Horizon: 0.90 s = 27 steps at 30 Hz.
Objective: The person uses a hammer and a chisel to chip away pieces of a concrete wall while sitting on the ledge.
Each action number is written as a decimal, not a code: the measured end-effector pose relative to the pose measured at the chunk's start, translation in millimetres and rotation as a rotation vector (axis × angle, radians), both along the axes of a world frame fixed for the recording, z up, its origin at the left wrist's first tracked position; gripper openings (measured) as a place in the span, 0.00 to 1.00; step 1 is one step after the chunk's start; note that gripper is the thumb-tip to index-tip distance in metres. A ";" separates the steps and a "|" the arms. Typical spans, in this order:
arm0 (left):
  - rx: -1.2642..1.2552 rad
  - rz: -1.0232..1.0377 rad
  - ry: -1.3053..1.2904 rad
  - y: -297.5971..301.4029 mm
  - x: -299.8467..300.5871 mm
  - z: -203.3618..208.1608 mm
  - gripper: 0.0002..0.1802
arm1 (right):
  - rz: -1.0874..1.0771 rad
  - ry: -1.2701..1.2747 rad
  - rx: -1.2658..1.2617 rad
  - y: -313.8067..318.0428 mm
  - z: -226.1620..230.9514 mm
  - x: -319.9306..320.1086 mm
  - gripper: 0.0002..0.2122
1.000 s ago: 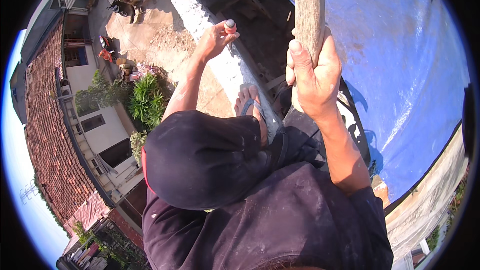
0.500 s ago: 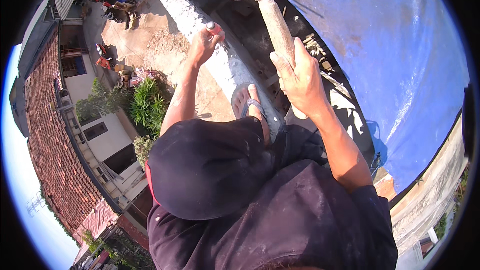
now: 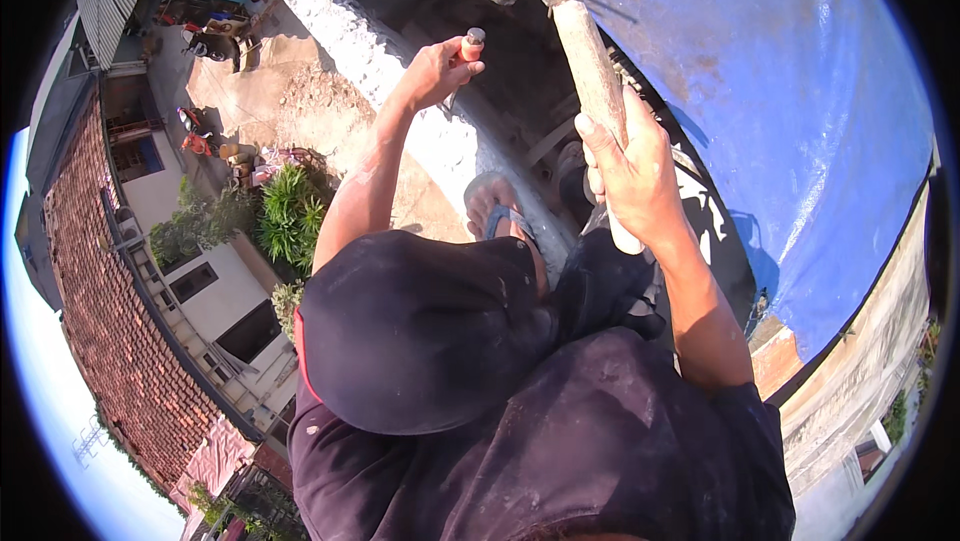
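Observation:
My left hand is closed round the orange grip of a chisel. Its round metal striking end faces up, and a bit of the shank shows below the fist; the tip cannot be made out. My right hand grips the wooden handle of a claw hammer. The steel head is raised to the right of the chisel and apart from it. Below both hands runs a narrow wall top of rough, whitish concrete. My sandalled foot stands on it.
A blue tarp slopes along the right side. Between it and the wall lies a dark drop with debris. Left of the wall, far below, are a yard with rubble, parked motorbikes, green plants and a tiled-roof house.
My left hand has moved right with the chisel. The hammer in my right hand has shifted a little to the right. The view has tilted slightly.

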<state>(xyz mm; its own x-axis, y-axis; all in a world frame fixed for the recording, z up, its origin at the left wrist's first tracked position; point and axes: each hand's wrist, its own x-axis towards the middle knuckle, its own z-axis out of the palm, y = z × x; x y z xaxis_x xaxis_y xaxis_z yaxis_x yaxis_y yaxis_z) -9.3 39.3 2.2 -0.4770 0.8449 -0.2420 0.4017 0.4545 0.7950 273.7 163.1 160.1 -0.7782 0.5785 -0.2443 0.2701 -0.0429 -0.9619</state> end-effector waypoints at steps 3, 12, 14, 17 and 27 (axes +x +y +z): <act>0.048 0.020 -0.105 -7.8 -1.0 -2.7 0.14 | -0.049 0.064 0.050 4.5 7.9 -7.7 0.18; 0.083 0.053 -0.166 -33.9 6.3 7.0 0.12 | 0.127 -0.099 0.337 -10.9 -53.2 -42.7 0.15; 0.079 0.127 -0.224 -45.1 0.9 3.6 0.09 | 0.297 -0.220 0.248 -8.7 -61.9 -46.3 0.15; 0.129 0.254 -0.347 -64.4 -1.8 -7.2 0.10 | 0.232 -0.098 0.223 -11.8 -41.9 -40.5 0.14; 0.074 0.081 -0.060 -35.7 14.5 16.1 0.13 | 0.366 -0.282 0.344 1.9 -52.8 -40.9 0.16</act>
<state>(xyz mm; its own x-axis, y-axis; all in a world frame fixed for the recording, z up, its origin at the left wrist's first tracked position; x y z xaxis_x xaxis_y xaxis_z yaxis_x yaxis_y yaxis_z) 5.2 3.6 18.3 -0.5308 0.8210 -0.2104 0.3166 0.4224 0.8493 232.8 164.9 107.3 -0.8749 0.3663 -0.3168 0.4563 0.4046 -0.7925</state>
